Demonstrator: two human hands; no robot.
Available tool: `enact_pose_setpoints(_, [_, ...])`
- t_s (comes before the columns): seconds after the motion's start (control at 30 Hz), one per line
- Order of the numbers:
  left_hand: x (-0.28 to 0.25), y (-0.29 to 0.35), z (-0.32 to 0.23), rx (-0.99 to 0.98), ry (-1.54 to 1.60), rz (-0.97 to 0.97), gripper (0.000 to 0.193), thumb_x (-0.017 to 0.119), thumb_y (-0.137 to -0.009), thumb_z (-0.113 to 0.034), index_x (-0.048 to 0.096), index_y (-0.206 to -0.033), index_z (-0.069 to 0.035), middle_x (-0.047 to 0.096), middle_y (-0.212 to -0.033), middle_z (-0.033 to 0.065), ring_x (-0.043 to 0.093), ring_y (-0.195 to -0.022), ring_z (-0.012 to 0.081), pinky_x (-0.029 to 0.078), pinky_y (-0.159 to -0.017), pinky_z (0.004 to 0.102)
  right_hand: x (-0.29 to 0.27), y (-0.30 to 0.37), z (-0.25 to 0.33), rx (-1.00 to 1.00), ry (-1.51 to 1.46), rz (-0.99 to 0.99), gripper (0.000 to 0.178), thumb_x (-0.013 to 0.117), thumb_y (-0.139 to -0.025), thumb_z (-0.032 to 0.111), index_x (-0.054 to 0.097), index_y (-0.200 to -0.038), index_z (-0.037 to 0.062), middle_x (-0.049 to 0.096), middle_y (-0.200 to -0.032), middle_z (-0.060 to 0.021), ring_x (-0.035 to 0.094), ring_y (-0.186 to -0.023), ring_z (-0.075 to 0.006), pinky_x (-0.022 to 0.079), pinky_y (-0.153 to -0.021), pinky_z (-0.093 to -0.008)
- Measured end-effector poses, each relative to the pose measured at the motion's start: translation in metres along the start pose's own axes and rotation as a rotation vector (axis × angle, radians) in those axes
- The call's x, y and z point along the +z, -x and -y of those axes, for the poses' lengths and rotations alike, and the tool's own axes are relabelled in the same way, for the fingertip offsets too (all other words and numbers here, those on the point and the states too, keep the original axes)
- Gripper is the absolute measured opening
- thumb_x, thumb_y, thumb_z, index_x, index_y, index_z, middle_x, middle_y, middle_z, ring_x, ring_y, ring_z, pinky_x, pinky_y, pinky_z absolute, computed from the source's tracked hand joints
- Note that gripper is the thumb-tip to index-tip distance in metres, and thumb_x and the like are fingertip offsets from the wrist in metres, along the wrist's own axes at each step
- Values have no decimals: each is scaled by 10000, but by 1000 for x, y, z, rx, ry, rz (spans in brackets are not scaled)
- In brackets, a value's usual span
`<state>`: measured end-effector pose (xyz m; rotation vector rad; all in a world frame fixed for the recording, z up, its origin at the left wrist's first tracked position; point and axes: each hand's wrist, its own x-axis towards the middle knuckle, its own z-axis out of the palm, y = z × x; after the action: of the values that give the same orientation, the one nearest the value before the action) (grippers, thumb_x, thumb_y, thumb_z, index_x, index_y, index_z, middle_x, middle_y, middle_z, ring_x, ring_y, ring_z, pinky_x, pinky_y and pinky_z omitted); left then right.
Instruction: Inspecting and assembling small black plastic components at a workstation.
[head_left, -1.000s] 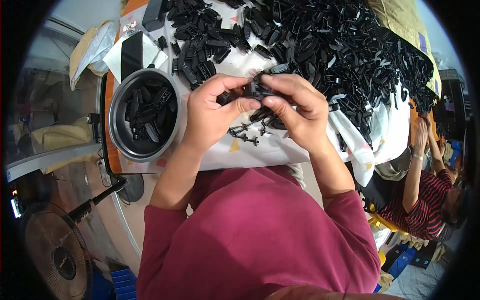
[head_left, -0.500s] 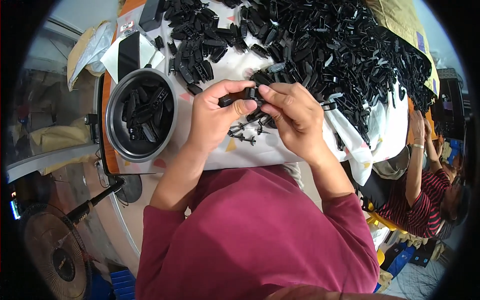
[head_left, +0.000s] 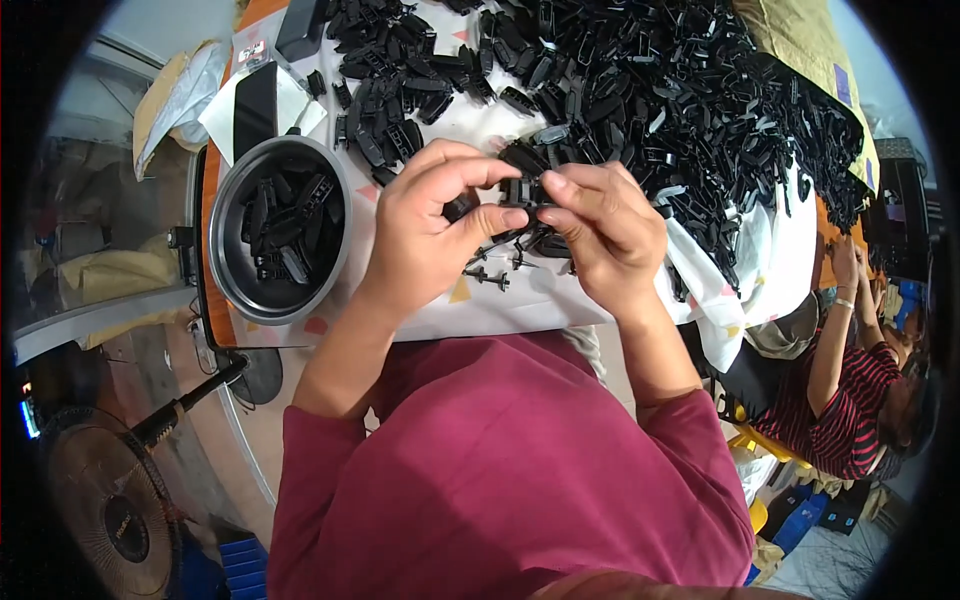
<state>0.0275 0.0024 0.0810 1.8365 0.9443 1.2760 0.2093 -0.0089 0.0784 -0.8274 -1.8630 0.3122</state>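
Note:
My left hand pinches a small black plastic part between thumb and fingers, just above the table's near side. The thumb and fingers of my right hand grip the right end of that same part. Another dark piece shows inside the curl of my left fingers; its shape is mostly hidden. Below the hands, thin black stem-like pieces lie on the patterned white cloth. A large heap of black plastic parts spreads beyond my hands.
At the left stands a metal bowl with several black parts in it. Behind it a phone lies on white paper, near a dark box. A fan is at lower left. To the right, another person's arm reaches to the table.
Both hands have shifted slightly apart, the right one moving a little to the right. The held part is turned and shows more between the fingertips.

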Motion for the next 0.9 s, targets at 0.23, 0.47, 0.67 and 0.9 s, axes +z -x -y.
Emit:
enact_pose_setpoints(0.23, [10,6,-6,-191,296,-59,263,709,-705,-29,622,-950,7,566,-813,14,506,-695,64,412,-601,187,10,13,6,48,-25,-42,328,692,-654,-48,625,-969,13,615,-881,-128,553,-693,-204,435,-583,-259])
enact_pose_setpoints(0.47, [23,12,-9,-475,542,-110,292,658,-786,-103,598,-1048,11,532,-713,-27,448,-591,34,374,-559,163,15,17,19,801,-581,-76,344,668,-771,87,549,-1080,-9,600,-929,-86,570,-715,-103,470,-589,-206])
enact_pose_setpoints(0.67, [22,9,26,-591,800,-104,235,595,-840,-197,613,-952,8,570,-757,-12,445,-575,48,355,-529,175,-3,7,0,875,-352,338,228,668,-775,110,604,-952,-21,619,-775,-39,552,-655,-63,455,-568,-215])
enact_pose_setpoints(0.9, [32,-33,76,-665,596,-298,135,583,-787,-162,557,-833,-37,558,-743,31,560,-650,128,485,-581,286,-29,-17,-73,562,764,359,227,649,-717,258,652,-832,63,623,-841,-109,591,-813,-268,465,-709,-360])
